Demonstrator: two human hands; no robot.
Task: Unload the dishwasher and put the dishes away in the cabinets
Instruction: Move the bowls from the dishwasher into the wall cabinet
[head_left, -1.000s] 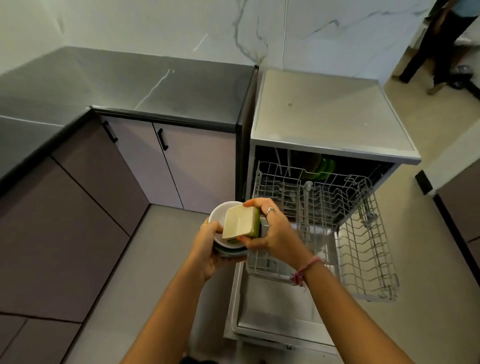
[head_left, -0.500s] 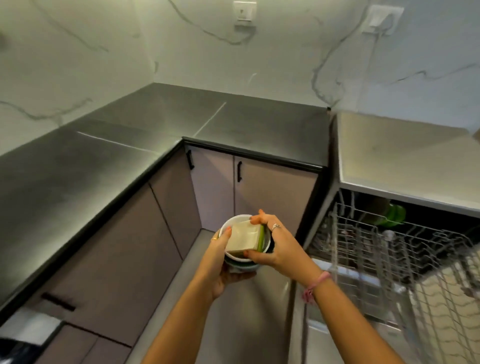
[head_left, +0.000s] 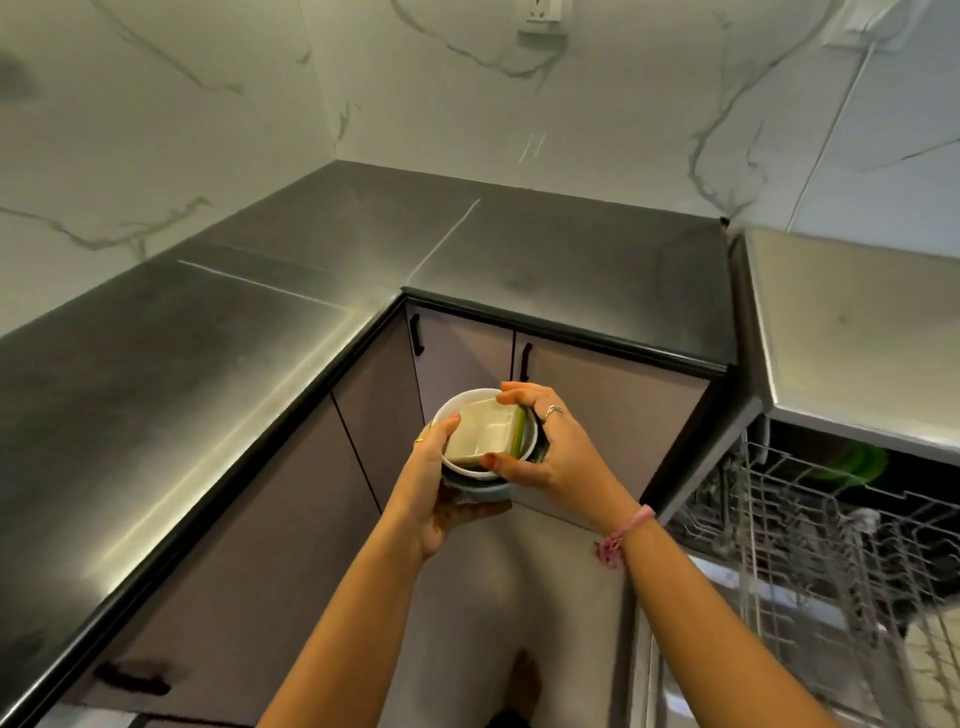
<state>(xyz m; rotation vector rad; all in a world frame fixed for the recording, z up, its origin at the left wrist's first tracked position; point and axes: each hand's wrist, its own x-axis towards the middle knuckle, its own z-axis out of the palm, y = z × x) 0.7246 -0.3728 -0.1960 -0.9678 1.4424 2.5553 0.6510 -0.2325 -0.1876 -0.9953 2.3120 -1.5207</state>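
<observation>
Above the floor in the corner of the kitchen, both hands hold a small stack of dishes in the air, in front of the closed lower cabinets (head_left: 602, 415). The left hand (head_left: 434, 483) cups the stack from below and the side, its thumb resting on the rim of a white bowl (head_left: 457, 415). The right hand (head_left: 556, 452) curls its fingers over a cream square dish (head_left: 483, 431) that sits inside the bowl, gripping it at two edges; a green edge shows along the dish's right side. A darker bowl (head_left: 480, 486) lies under the white one. Off to the right, the dishwasher rack (head_left: 810, 530) is pulled out, with a green item (head_left: 852, 465) at its back. A dark countertop (head_left: 311, 291) wraps the corner.
</observation>
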